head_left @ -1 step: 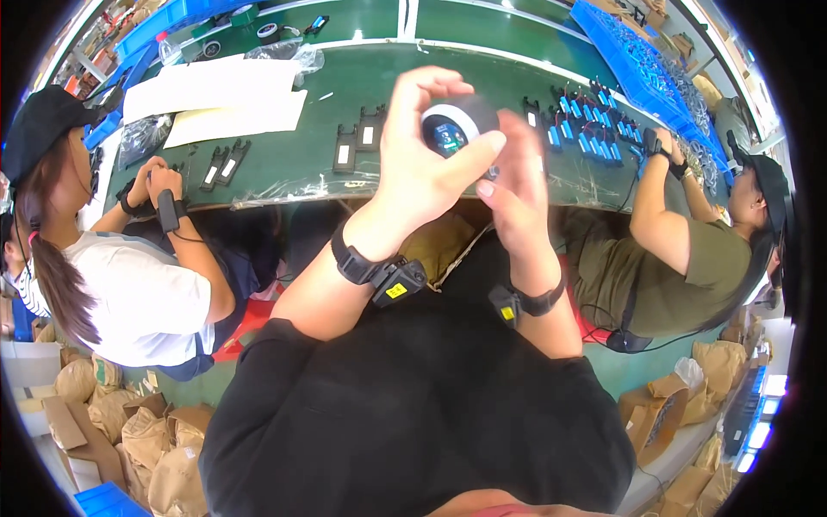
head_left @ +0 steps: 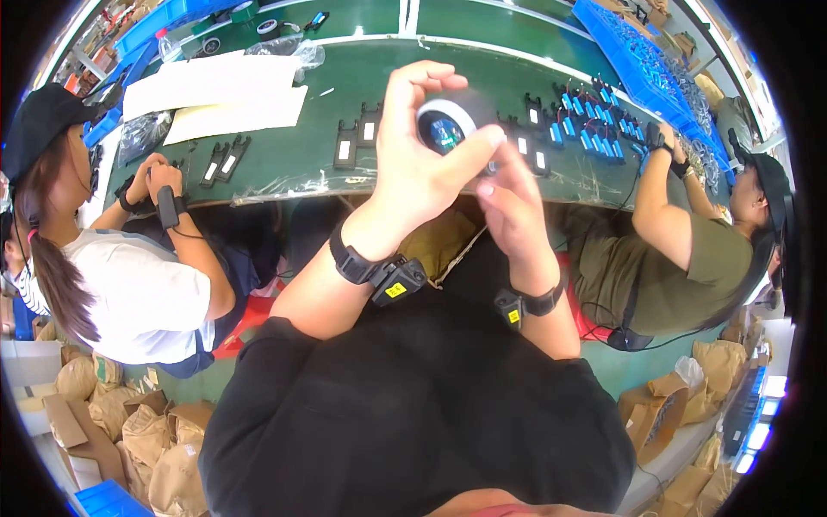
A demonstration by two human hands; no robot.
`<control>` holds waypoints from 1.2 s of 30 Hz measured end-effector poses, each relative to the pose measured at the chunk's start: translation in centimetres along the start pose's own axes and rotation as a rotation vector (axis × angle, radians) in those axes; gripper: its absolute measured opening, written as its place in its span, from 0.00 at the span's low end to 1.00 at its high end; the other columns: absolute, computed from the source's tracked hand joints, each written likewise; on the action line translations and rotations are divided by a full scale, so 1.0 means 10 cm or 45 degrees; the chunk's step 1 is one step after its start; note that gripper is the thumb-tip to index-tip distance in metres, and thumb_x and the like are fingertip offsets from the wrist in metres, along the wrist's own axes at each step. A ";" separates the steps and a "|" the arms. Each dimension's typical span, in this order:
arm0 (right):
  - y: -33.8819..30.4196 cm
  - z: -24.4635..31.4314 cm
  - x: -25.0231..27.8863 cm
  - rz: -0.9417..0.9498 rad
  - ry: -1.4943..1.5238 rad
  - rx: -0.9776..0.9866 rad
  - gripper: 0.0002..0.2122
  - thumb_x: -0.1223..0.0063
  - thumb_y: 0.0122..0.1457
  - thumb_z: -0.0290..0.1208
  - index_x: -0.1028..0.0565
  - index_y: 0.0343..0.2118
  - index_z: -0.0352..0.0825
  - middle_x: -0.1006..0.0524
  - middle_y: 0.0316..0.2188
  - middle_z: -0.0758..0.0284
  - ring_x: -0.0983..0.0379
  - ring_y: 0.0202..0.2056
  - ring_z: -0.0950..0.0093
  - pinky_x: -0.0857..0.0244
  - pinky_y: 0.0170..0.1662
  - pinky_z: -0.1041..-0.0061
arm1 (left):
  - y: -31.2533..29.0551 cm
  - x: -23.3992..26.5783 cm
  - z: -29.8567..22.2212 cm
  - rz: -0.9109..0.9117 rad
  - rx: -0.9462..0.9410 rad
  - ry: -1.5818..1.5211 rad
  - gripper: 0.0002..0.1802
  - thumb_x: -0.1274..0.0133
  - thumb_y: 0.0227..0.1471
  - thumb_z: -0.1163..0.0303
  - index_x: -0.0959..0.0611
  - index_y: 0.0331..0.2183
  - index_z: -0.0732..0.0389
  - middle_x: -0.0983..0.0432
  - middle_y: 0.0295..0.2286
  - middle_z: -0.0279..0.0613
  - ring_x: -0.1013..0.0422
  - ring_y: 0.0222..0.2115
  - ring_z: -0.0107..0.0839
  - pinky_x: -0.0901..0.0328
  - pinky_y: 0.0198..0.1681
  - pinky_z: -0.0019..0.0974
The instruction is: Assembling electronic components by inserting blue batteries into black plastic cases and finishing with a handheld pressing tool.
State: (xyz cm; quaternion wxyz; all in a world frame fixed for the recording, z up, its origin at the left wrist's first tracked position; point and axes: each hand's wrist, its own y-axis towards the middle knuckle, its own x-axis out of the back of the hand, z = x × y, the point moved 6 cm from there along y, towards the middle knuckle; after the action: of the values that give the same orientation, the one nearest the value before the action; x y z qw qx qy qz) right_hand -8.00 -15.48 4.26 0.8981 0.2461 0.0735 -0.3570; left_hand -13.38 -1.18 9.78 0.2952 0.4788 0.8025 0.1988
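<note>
My left hand (head_left: 422, 151) is wrapped round a round black housing with a white rim (head_left: 469, 110), raised above the bench. A green circuit board (head_left: 445, 133) shows inside its open face. At the housing's right side is my right hand (head_left: 515, 198), its fingers curled and its thumb bent in. Something small and dark sits between those fingertips; it is blurred and I cannot make it out. Behind my hands lie flat black plastic frames with white labels, one pair (head_left: 345, 146) to the left and others (head_left: 540, 160) to the right.
Blue cylindrical cells with wires (head_left: 594, 142) lie at right, below a blue bin (head_left: 633, 65) of parts. White sheets (head_left: 215, 95) cover the bench's left. Co-workers sit on both sides, one in a white shirt (head_left: 146, 293), one in olive (head_left: 715, 267). Two more black frames (head_left: 233, 159) lie at left.
My right hand's fingers have swung in toward the housing, uncovering black frames behind them. My left hand and the housing have shifted slightly left and up.
</note>
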 end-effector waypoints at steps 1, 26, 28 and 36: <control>-0.10 -0.17 -0.03 0.058 0.257 -0.260 0.23 0.42 0.68 0.29 0.30 0.63 0.27 0.21 0.56 0.60 0.24 0.55 0.67 0.33 0.65 0.65 | -0.02 0.01 -0.02 -0.009 0.048 -0.061 0.28 0.25 0.51 0.71 0.22 0.50 0.59 0.20 0.42 0.39 0.23 0.40 0.22 0.25 0.44 0.31; -0.45 -0.68 -0.14 -0.250 0.449 -0.266 0.14 0.52 0.76 0.29 0.20 0.54 0.25 0.20 0.36 0.68 0.27 0.38 0.76 0.33 0.46 0.74 | -0.24 0.14 -0.20 -0.141 -0.545 0.789 0.28 0.21 0.40 0.68 0.13 0.45 0.59 0.27 0.48 0.50 0.24 0.48 0.42 0.24 0.47 0.41; -0.43 -0.67 -0.15 -0.276 0.428 -0.231 0.13 0.52 0.76 0.28 0.20 0.52 0.25 0.21 0.36 0.68 0.27 0.38 0.76 0.33 0.46 0.74 | -0.26 0.12 -0.19 -0.139 -0.488 0.771 0.28 0.21 0.40 0.69 0.13 0.45 0.59 0.26 0.49 0.50 0.24 0.50 0.43 0.25 0.50 0.42; -0.40 -0.71 -0.07 -0.300 0.435 -0.170 0.13 0.54 0.77 0.27 0.20 0.52 0.26 0.16 0.43 0.64 0.22 0.41 0.75 0.29 0.50 0.73 | -0.28 0.06 -0.10 -0.087 -0.470 0.780 0.28 0.21 0.41 0.68 0.13 0.45 0.59 0.26 0.49 0.52 0.25 0.52 0.44 0.26 0.49 0.42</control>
State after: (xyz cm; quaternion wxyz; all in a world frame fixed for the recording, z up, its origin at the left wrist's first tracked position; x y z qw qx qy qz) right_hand -10.93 -14.01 -3.28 0.8390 0.2326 0.2763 -0.4070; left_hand -16.09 -2.03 8.67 0.1291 0.3084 0.8200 0.4646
